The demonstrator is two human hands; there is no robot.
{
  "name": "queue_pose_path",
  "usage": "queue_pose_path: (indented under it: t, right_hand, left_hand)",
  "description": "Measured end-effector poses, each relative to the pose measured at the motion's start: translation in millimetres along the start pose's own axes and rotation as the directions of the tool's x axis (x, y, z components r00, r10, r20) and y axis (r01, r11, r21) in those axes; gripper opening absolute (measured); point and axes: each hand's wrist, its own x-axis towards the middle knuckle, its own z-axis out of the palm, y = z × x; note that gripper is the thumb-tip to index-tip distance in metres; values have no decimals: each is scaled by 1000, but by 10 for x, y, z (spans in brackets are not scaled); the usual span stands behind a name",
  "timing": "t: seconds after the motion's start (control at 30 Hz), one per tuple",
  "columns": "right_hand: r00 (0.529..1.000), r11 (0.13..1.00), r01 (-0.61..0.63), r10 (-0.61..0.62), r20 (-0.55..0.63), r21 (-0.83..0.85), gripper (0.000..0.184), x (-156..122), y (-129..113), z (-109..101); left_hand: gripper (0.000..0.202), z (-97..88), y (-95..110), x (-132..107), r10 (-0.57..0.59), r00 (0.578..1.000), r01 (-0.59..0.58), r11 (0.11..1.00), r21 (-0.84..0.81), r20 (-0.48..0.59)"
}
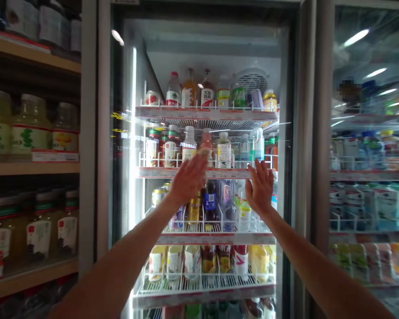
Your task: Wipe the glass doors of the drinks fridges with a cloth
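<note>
Both my arms reach forward in front of a lit drinks fridge. My left hand (189, 180) is slightly blurred, with its fingers stretched out and nothing held. It lies in front of the second shelf edge (159, 173), partly covering a pink-capped bottle (206, 141). Further right, my right hand (261, 188) is raised with fingers apart, also holding nothing. It partly covers a clear bottle with a green-yellow label (242, 208). Behind both hands, reflections on the glass door (129, 124) lie over the bottles. I cannot tell whether either hand touches the glass.
Wooden shelves (33, 169) with large juice bottles (31, 126) stand on the left. A metal door frame (307, 133) borders the fridge on the right, beside another glass-fronted fridge (369, 177) of drinks. Bottles and cans line several wire shelves, including the lower one (202, 297).
</note>
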Motion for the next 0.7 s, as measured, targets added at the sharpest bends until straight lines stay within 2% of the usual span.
queue_pose_path:
  t: [0.03, 0.1, 0.13, 0.17, 0.2, 0.27, 0.33, 0.37, 0.4, 0.43, 0.5, 0.53, 0.57, 0.6, 0.63, 0.67, 0.7]
  right_hand:
    - [1000, 1000, -3, 3, 6, 2, 57, 0, 0, 3]
    - [1000, 1000, -14, 14, 19, 4, 57, 2, -9, 7]
    - [999, 1000, -21, 21, 25, 5, 57, 4, -16, 4]
    - [999, 1000, -25, 25, 31, 6, 57, 8, -23, -2]
    - [999, 1000, -26, 26, 38, 7, 57, 13, -28, -14]
    - [999, 1000, -15, 15, 48, 5, 56, 31, -16, -53]
    - [999, 1000, 9, -9, 48, -5, 56, 65, 36, -110]
    - [999, 1000, 19, -18, 45, -13, 56, 90, 77, -141]
    - [999, 999, 24, -23, 36, -22, 55, 121, 124, -172]
    - [999, 999, 24, -23, 24, -29, 55, 157, 173, -200]
    - [1000, 999, 17, -17, 6, -36, 55, 237, 264, -243]
    - [1000, 999, 14, -14, 2, -36, 54, 279, 299, -255]
    - [1000, 999, 17, -17, 2, -33, 55, 318, 325, -261]
    - [1000, 999, 23, -23, 8, -28, 55, 353, 343, -264]
    - [999, 999, 36, -35, 16, -21, 56, 384, 355, -265]
    - [998, 999, 51, -51, 21, -13, 56, 408, 365, -267]
    - [998, 998, 64, -64, 24, -7, 57, 427, 375, -272]
  left_hand:
    - [55, -21, -143, 29, -140, 989, 141, 990, 19, -43]
    - [55, -44, -345, 87, -405, 907, 411, 911, 33, -114]
    - [55, -44, -373, 109, -487, 864, 494, 869, 33, -125]
    - [54, -36, -351, 125, -511, 852, 517, 855, 33, -110]
    - [53, -23, -295, 134, -466, 882, 468, 883, 28, -68]
    - [50, 7, -172, 144, -223, 974, 223, 975, -7, 40]
    - [48, 21, -166, 165, -50, 995, 54, 998, -38, 89]
    - [49, 20, -223, 187, -44, 996, 46, 998, -34, 76]
    - [50, 17, -306, 218, -110, 993, 111, 994, -14, 31]
    - [52, 16, -395, 259, -227, 973, 227, 974, 9, -39]
    - [56, 39, -508, 359, -430, 888, 440, 898, 25, -165]
    - [56, 65, -503, 416, -480, 856, 493, 870, 24, -194]
    - [55, 100, -457, 473, -489, 850, 503, 864, 24, -195]
    - [54, 140, -379, 532, -447, 879, 457, 889, 22, -168]
    - [53, 181, -289, 594, -346, 931, 349, 937, 13, -116]
    - [52, 220, -205, 660, -208, 977, 208, 978, -6, -55]
    - [51, 254, -144, 733, -75, 997, 75, 997, -31, -4]
